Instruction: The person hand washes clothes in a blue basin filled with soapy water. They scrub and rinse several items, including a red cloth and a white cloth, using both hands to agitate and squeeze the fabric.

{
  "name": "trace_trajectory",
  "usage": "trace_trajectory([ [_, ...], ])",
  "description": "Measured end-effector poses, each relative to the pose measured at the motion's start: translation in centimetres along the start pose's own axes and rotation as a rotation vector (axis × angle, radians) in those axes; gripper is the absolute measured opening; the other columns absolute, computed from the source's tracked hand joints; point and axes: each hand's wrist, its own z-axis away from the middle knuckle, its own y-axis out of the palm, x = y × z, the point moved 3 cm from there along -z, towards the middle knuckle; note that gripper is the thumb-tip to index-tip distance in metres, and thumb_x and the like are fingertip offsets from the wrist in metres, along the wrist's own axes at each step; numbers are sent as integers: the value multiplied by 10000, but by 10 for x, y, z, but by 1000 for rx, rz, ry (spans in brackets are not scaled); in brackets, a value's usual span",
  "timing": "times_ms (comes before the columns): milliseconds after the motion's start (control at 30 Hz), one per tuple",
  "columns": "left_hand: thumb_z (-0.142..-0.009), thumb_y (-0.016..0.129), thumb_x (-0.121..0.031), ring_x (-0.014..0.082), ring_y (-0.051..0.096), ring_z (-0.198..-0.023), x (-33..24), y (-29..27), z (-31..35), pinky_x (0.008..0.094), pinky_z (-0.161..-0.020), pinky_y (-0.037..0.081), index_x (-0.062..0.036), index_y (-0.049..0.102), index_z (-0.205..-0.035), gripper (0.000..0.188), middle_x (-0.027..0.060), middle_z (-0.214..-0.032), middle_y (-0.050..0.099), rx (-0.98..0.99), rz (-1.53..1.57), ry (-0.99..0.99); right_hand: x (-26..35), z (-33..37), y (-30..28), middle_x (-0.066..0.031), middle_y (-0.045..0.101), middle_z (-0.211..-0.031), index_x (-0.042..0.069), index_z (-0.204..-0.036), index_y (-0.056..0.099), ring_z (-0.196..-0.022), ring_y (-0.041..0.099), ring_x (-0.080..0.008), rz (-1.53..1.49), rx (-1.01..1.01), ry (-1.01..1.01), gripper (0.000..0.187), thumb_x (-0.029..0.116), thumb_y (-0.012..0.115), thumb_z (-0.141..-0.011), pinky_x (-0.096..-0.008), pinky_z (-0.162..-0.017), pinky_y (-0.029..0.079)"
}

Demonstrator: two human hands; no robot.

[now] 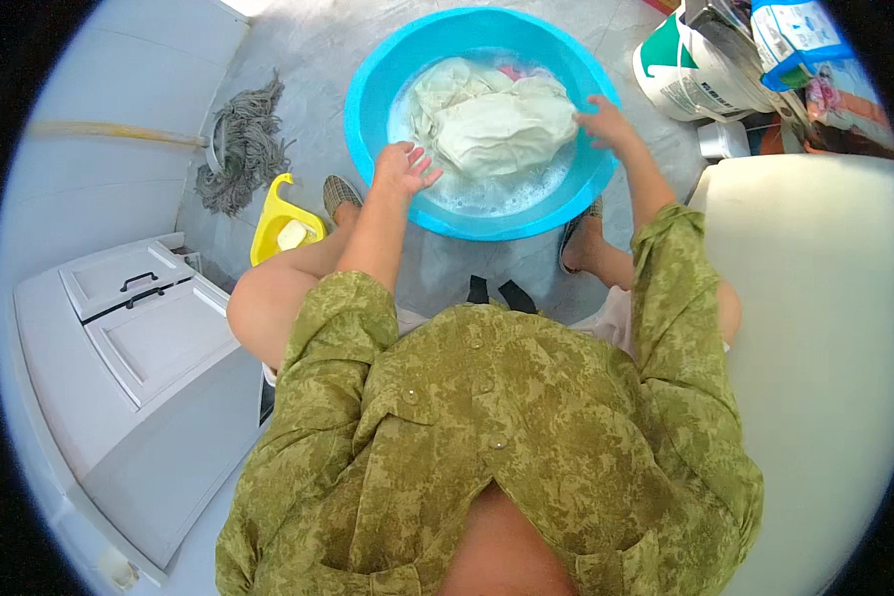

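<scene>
A round blue basin of sudsy water stands on the floor between my feet. In it lies a bunched white cloth, wet and partly above the foam; a small pink patch shows at its far side. My left hand is over the basin's near left part, fingers spread and apart from the cloth. At the right side, my right hand hovers by the rim with fingers stretched toward the cloth's right end. Whether its fingertips touch the cloth, I cannot tell. Neither hand grips anything.
Left of the basin, a yellow scoop-like holder contains a pale bar. A grey string mop leans by the wall. At the far right are a white bucket and a blue package. A white cabinet stands left, a pale surface right.
</scene>
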Motion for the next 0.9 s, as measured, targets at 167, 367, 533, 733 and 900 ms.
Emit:
trace_trajectory([
  [167, -866, 500, -154, 356, 289, -1259, 39, -5, -42, 634, -913, 359, -95, 263, -1342, 535, 151, -1347, 277, -36, -60, -139, -41, -13, 55, -253, 395, -1335, 119, -1383, 299, -1203, 413, -424, 289, 97, -465, 956, 346, 811, -609, -456, -996, 362],
  [367, -794, 621, -201, 392, 360, -1212, 71, 26, -75, 603, -912, 381, -107, 229, -1357, 693, 138, -1384, 266, 81, -555, 114, -51, -16, 133, -290, 43, -1454, 239, -1427, 228, -1309, 163, -488, 509, -7, -275, 1041, 391, 817, -583, -492, -1042, 279],
  [533, -689, 707, -206, 368, 498, -1063, 95, 8, -149, 405, -936, 417, -54, 188, -1370, 869, 185, -1232, 467, -45, -1336, 628, -37, -3, 175, -247, 123, -1425, 282, -1386, 303, -1279, 215, -470, 740, -22, -153, 896, 328, 789, -635, -510, -950, 380],
  [733, -767, 658, -283, 360, 425, -1200, 75, 21, -160, 453, -978, 376, -55, 263, -1363, 750, 211, -1349, 357, 445, -676, 205, -60, -80, 186, -224, 515, -1144, 166, -1166, 564, -1042, 517, -386, 837, 44, -247, 463, 229, 657, -716, -467, -839, 453],
  [900, -845, 553, -444, 336, 451, -1179, 23, 58, -119, 527, -967, 370, -69, 346, -1334, 650, 168, -1328, 426, 223, -25, -461, 2, -83, 135, -214, 623, -962, 50, -957, 646, -883, 592, -398, 277, 266, -339, 268, 154, 554, -727, -426, -778, 476],
])
